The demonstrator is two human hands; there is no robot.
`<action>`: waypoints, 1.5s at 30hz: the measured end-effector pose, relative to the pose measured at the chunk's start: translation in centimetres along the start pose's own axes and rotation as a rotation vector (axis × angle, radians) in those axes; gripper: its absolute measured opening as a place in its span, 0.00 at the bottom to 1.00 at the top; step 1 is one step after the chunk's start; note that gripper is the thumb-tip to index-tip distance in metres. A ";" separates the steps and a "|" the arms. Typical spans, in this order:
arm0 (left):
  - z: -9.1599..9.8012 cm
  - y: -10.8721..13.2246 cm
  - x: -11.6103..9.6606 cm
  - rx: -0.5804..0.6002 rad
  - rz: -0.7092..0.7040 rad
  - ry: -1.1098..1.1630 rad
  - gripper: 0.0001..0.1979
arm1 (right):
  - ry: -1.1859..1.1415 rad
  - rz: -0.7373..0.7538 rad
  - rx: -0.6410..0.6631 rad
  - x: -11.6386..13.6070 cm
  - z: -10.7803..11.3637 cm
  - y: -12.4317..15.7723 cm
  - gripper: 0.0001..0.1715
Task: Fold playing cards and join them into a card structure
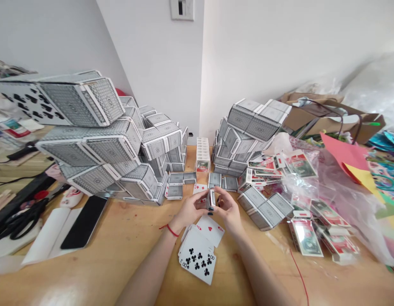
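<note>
Between hands (192, 209), narrow patterned cards (212, 198).

Playing-card piece (212, 198), white-edged, seemingly folded, upright, between fingers (228, 197)

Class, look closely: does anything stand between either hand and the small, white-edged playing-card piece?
Nothing visible does: the left hand and right hand both hold the playing-card piece directly. The white eight-of-clubs card lies nearer the person, outside their grip.
</note>
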State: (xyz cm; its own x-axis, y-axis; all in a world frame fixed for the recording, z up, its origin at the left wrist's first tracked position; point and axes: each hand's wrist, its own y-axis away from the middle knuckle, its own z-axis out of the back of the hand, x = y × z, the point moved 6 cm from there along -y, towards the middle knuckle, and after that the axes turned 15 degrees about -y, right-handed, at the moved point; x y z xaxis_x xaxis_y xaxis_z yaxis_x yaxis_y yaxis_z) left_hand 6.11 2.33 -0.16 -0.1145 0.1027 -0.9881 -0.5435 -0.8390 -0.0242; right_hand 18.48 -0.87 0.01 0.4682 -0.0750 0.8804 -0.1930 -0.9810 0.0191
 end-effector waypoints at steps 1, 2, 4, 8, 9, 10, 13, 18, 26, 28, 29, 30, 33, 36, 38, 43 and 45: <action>0.1 0.0 -0.1 -0.008 -0.012 -0.028 0.31 | -0.027 -0.020 0.015 -0.1 -0.1 0.0 0.35; 0.1 0.1 -0.2 -0.020 -0.029 -0.059 0.30 | -0.067 -0.044 0.038 -0.3 -0.4 0.0 0.36; 0.4 0.2 -0.4 -0.060 -0.066 -0.133 0.30 | -0.160 -0.090 0.080 -0.6 -0.8 0.1 0.38; 0.7 0.4 -1.0 -0.128 -0.130 -0.333 0.28 | -0.249 -0.130 0.080 -0.9 -1.1 0.2 0.36; 0.8 0.4 -1.2 -0.137 -0.142 -0.381 0.28 | -0.248 -0.135 0.061 -1.0 -1.0 0.2 0.34; 0.8 0.4 -1.3 -0.146 -0.154 -0.424 0.28 | -0.242 -0.140 0.038 -1.1 -0.9 0.2 0.32; 0.9 0.4 -1.4 -0.185 -0.179 -0.523 0.28 | -0.192 -0.150 -0.015 -1.5 -0.6 0.2 0.28; 1.1 0.5 -1.3 -0.212 -0.202 -0.570 0.28 | -0.074 -0.178 -0.020 -2.2 -0.4 0.1 0.22; 1.1 0.4 -1.2 -0.207 -0.198 -0.575 0.29 | -0.088 -0.211 -0.004 -2.4 -0.3 0.1 0.20; 1.2 0.5 -1.3 -0.208 -0.204 -0.594 0.30 | -0.030 -0.174 0.005 -2.1 -0.4 0.0 0.18; 1.2 0.5 -1.3 -0.206 -0.207 -0.604 0.30 | 0.008 -0.150 0.011 -1.9 -0.5 0.0 0.18; 1.2 0.5 -1.4 -0.203 -0.210 -0.614 0.30 | 0.047 -0.127 0.017 -1.7 -0.6 0.0 0.17; 1.2 0.5 -1.4 -0.201 -0.215 -0.640 0.31 | 0.149 -0.094 0.022 -1.4 -0.5 -0.1 0.17; 1.2 0.5 -1.3 -0.206 -0.219 -0.653 0.30 | 0.211 -0.095 0.005 -1.5 -0.2 -0.2 0.18; 1.2 0.5 -1.2 -0.207 -0.221 -0.651 0.29 | 0.229 -0.092 -0.012 -1.5 -0.1 -0.2 0.18; 1.2 0.5 -1.0 -0.224 -0.217 -0.651 0.29 | 0.266 -0.073 -0.061 -1.1 0.0 0.0 0.17; 1.2 0.5 -1.0 -0.231 -0.218 -0.657 0.29 | 0.279 -0.054 -0.077 -1.0 0.1 0.1 0.16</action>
State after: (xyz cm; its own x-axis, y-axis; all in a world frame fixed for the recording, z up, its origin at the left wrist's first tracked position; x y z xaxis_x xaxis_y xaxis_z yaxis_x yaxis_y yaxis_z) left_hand 4.96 2.43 0.96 -0.5383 0.5191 -0.6639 -0.4299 -0.8467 -0.3135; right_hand 18.04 -0.92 -0.92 0.2268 0.0395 0.9731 -0.2443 -0.9649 0.0961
